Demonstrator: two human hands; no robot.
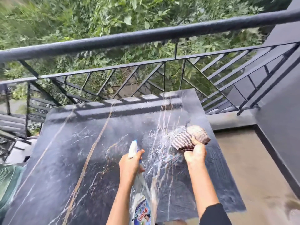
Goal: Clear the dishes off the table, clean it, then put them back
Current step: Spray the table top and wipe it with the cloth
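My left hand (129,163) was curled tight round the neck of the spray bottle (141,202), one finger stretched forward beside the white nozzle, which pointed toward the table's far edge. My right hand (194,154) clutched a bunched striped cloth (190,137), fingers wrapped round its near end, and the cloth lay against the dark marble table (73,151) close to its right edge. Wet streaks (155,142) covered the tabletop between the nozzle and the cloth and ran on toward the near edge. Both hands were over the table's right half. A black metal railing (146,34) stood just beyond the table's far edge, with green leaves (81,17) behind it. A tan floor (251,168) lay to the table's right.
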